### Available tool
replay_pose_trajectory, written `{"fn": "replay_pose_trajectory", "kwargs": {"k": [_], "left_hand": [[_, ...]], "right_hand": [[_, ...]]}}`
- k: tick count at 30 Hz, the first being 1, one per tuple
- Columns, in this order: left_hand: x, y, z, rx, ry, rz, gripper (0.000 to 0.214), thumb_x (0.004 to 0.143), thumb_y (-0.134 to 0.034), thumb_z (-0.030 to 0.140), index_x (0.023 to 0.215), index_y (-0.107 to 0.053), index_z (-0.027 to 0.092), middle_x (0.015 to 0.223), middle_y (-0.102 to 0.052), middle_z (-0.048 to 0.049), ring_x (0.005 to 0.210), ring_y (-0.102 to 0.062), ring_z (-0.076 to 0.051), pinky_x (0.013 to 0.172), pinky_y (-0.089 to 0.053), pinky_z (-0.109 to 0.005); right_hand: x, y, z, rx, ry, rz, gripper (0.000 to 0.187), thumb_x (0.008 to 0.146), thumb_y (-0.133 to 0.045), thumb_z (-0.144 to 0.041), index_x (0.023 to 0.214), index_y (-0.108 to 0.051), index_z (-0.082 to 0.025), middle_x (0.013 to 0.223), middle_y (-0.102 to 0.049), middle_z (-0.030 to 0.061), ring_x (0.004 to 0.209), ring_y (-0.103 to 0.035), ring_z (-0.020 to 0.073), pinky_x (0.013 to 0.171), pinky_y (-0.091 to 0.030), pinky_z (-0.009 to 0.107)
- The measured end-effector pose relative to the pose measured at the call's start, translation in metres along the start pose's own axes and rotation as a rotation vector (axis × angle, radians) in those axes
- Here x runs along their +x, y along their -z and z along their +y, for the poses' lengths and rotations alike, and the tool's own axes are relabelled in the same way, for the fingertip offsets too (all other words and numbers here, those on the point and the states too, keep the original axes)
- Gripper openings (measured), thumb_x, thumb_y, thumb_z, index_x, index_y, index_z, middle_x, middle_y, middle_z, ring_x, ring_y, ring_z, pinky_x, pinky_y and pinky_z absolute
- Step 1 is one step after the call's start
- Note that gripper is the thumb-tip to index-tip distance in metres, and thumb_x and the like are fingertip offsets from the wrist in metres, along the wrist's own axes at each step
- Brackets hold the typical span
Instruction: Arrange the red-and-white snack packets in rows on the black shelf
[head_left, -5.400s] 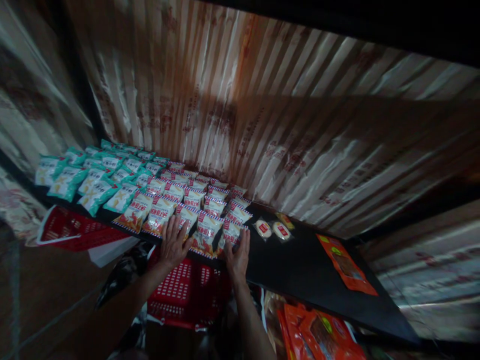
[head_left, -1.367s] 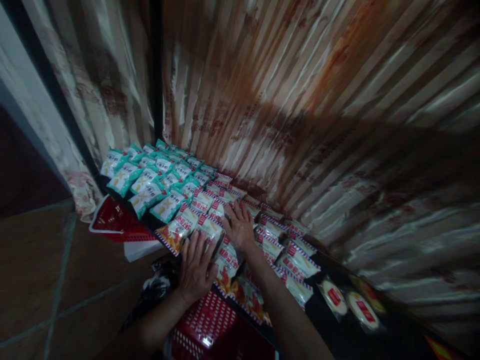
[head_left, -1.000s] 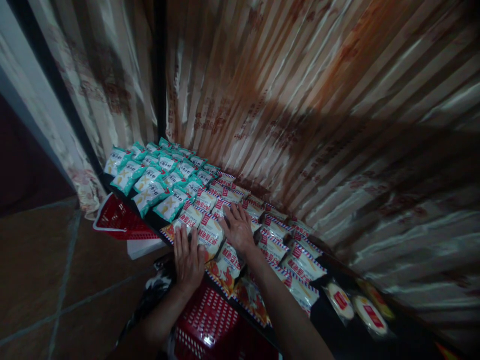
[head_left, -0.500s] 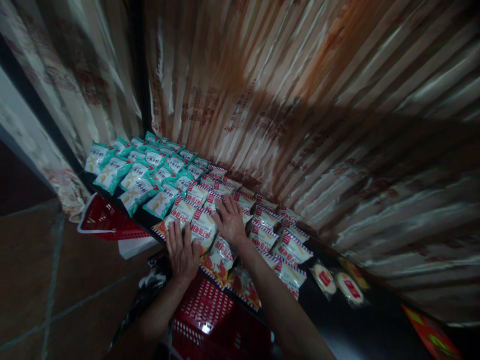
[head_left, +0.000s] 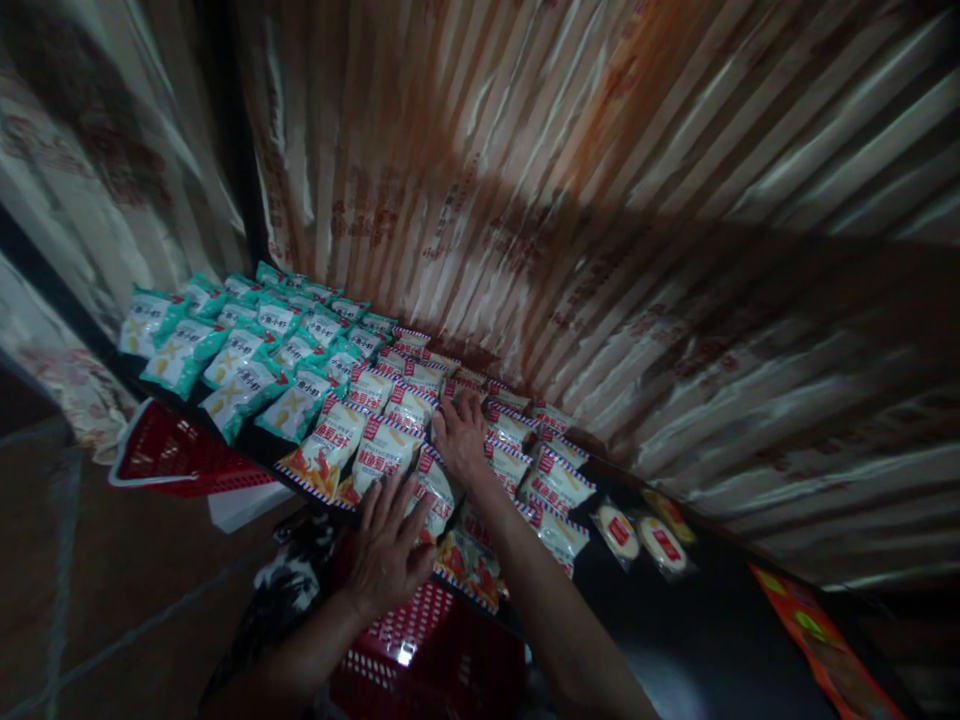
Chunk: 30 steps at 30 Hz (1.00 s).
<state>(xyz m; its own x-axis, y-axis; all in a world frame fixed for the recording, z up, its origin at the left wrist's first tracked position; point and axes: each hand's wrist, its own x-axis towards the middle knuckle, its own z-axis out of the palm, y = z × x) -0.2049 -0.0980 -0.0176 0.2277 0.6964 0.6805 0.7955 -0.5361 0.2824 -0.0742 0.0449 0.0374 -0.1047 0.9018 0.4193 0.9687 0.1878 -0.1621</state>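
Observation:
Rows of white snack bags (head_left: pixel 381 452) with red lettering and striped edges lie on a long black shelf (head_left: pixel 637 630). My left hand (head_left: pixel 386 560) is over the front edge of these rows, fingers spread, the tips at the lower part of a front-row bag. Farther back, my right hand (head_left: pixel 461 440) rests on the bags in the middle rows, its fingers stretched forward and partly over a bag. My right forearm hides some of the front bags. Neither hand has a bag lifted.
Teal snack bags (head_left: pixel 238 360) fill the shelf's left end. Two round packaged items (head_left: pixel 664 545) and an orange packet (head_left: pixel 817 635) lie to the right. Red plastic baskets (head_left: pixel 169 450) stand below the front edge. A pleated, printed curtain (head_left: pixel 450 200) hangs behind.
My left hand has drawn back toward me, off the front bags, with fingers spreading. My right hand stays among the middle bags. The view has shifted a little to the right.

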Motion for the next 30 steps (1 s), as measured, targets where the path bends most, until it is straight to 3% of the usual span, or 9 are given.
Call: {"fn": "replay_pose_trajectory", "kwargs": {"k": [9,17,23,27,30], "left_hand": [[-0.001,-0.005,-0.002,0.004,0.025,0.031,0.053,0.084,-0.054,0.029,0.135,-0.046,0.020,0.143,-0.045,-0.0129,0.140,-0.025,-0.033,0.111,-0.025,-0.053],[-0.004,0.002,0.002,0.026,0.043,0.068,0.066,0.085,-0.054,0.032,0.146,-0.030,0.021,0.155,-0.022,-0.0123,0.142,-0.021,-0.033,0.114,-0.017,-0.052],[-0.007,0.002,0.040,-0.057,-0.204,-0.048,0.060,0.087,-0.050,0.029,0.144,-0.034,0.019,0.152,-0.028,-0.0124,0.141,-0.022,-0.031,0.114,-0.019,-0.051],[-0.001,-0.014,0.070,-0.055,-0.244,-0.079,0.053,0.090,-0.047,0.030,0.140,-0.039,0.018,0.150,-0.035,-0.0112,0.141,-0.025,-0.027,0.115,-0.019,-0.045],[0.006,-0.027,0.082,-0.057,-0.247,-0.106,0.046,0.090,-0.047,0.031,0.134,-0.047,0.017,0.149,-0.035,-0.0112,0.141,-0.026,-0.026,0.114,-0.023,-0.044]], "right_hand": [[0.002,0.001,-0.005,0.007,0.023,-0.088,0.046,0.096,-0.034,-0.040,0.134,-0.050,-0.021,0.146,-0.039,0.0169,0.137,-0.028,0.0333,0.103,-0.031,0.053],[-0.002,0.021,0.022,0.048,-0.026,0.063,0.044,0.096,-0.035,-0.039,0.131,-0.052,-0.021,0.147,-0.036,0.0138,0.140,-0.022,0.0308,0.108,-0.025,0.052],[-0.010,0.036,0.059,0.094,-0.174,0.094,0.048,0.095,-0.032,-0.039,0.130,-0.053,-0.014,0.143,-0.039,0.0199,0.136,-0.028,0.0345,0.105,-0.030,0.053],[-0.015,0.030,0.072,0.134,-0.234,0.111,0.049,0.095,-0.030,-0.041,0.127,-0.055,-0.013,0.141,-0.040,0.0218,0.132,-0.034,0.0363,0.101,-0.033,0.058],[-0.019,0.021,0.077,0.156,-0.249,0.132,0.048,0.095,-0.031,-0.043,0.125,-0.055,-0.016,0.139,-0.042,0.0198,0.128,-0.039,0.0351,0.098,-0.037,0.058]]}}
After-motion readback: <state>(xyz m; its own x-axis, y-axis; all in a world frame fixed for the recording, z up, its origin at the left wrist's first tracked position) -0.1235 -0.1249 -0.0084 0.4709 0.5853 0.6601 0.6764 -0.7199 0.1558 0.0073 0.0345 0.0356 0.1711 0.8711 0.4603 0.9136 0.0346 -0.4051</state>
